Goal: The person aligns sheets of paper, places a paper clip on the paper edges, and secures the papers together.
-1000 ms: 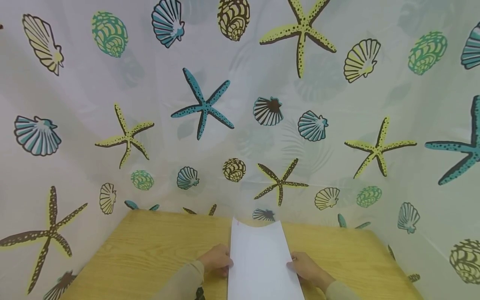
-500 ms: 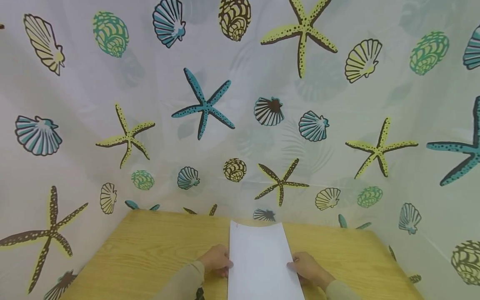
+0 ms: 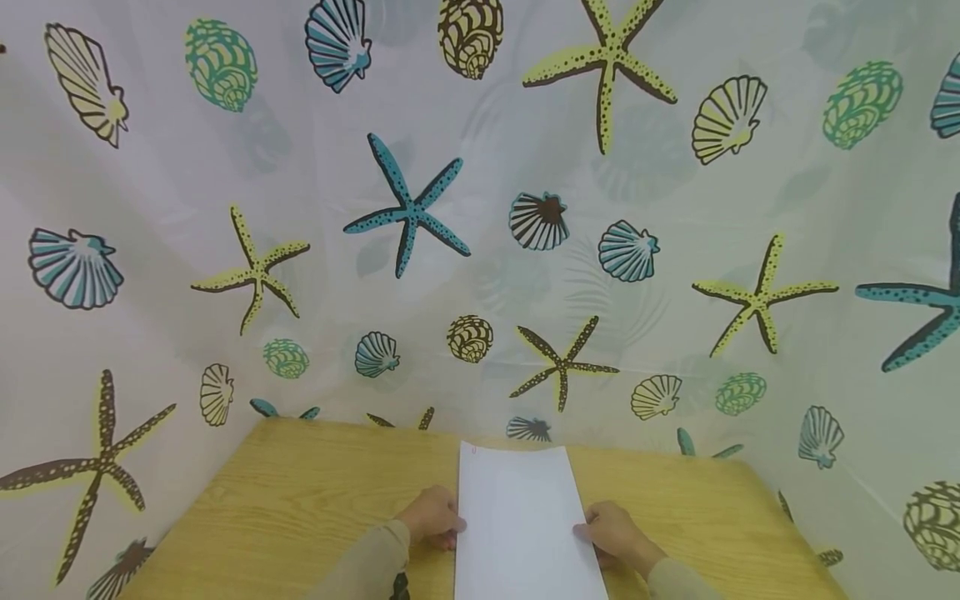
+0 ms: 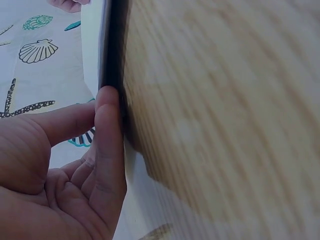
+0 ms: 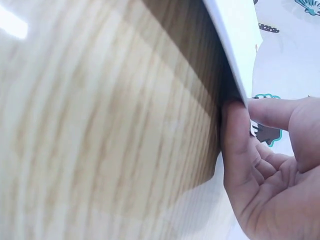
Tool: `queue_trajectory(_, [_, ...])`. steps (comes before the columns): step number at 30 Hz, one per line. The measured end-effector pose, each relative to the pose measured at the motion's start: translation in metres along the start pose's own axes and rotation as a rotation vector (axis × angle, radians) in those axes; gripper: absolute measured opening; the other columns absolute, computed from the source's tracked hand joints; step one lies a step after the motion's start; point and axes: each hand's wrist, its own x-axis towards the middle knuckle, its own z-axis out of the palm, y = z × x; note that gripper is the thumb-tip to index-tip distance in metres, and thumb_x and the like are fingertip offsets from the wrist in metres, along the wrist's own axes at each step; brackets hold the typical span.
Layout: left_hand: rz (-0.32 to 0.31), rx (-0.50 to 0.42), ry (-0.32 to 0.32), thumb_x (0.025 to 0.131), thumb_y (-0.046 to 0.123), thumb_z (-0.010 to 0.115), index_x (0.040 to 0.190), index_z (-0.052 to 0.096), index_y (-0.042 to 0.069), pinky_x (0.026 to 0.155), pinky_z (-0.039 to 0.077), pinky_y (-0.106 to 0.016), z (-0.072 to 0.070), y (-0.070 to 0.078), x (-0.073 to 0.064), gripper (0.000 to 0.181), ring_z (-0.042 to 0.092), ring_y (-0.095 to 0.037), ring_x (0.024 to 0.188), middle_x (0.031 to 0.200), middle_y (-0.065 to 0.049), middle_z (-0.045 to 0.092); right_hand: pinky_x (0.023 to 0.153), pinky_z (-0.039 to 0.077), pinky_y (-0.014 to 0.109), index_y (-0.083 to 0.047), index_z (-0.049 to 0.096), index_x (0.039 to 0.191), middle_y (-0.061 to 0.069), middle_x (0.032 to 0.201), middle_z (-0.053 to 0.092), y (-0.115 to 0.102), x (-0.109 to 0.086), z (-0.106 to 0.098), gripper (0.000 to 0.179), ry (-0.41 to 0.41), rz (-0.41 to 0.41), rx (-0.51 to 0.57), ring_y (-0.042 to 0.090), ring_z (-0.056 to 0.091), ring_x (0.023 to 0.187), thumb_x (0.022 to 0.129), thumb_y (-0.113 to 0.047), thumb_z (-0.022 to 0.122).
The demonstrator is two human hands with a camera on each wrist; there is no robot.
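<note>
White paper, one sheet or a thin stack, lies lengthwise before me in the head view, with a small red mark at its far left corner. My left hand pinches its left edge between thumb and forefinger. On the opposite edge, my right hand pinches in the same way. In the left wrist view the left hand has its forefinger under the paper and its thumb on top. The right wrist view shows the right hand gripping the paper edge, slightly raised over the wood.
A wooden table extends on both sides of the paper. Behind it and at both sides hangs a pale curtain printed with starfish and shells.
The paper's far edge, earlier curved up with raised corners, now lies flatter. Both hands keep their hold on the side edges and have hardly moved.
</note>
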Motion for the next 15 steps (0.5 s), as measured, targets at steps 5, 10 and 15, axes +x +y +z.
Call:
queue_trajectory(5, [-0.020,0.004,0.019,0.081,0.002,0.069,0.065,0.058,0.003,0.046,0.049,-0.021,-0.0008,0.0024,-0.0010,0.020,0.057,-0.012,0.045,0.056,-0.006,0.060,0.044,0.051,0.026,-0.003,0.054,0.075,0.006,0.066,0.051,-0.0025,0.0012,0.0015,0.017,0.012,0.055,-0.008,0.014,0.054,0.054,0.083,-0.009,0.068])
queue_trajectory(10, [-0.013,-0.002,0.024,0.080,0.001,0.069,0.064,0.056,0.003,0.045,0.050,-0.021,-0.0003,0.0003,0.0011,0.021,0.056,-0.011,0.044,0.054,-0.005,0.060,0.044,0.049,0.024,-0.003,0.052,0.073,0.005,0.064,0.051,-0.0077,-0.0001,0.0011,0.020,0.019,0.077,-0.017,0.013,0.051,0.053,0.082,-0.008,0.069])
queue_trajectory(15, [-0.028,-0.025,0.010,0.080,0.001,0.069,0.065,0.057,0.003,0.046,0.051,-0.022,-0.0005,-0.0011,0.0029,0.019,0.057,-0.012,0.044,0.055,-0.007,0.061,0.042,0.048,0.023,-0.005,0.051,0.071,0.003,0.060,0.050,-0.0080,0.0009,0.0016,0.021,0.019,0.088,-0.032,0.012,0.051,0.049,0.082,-0.008,0.069])
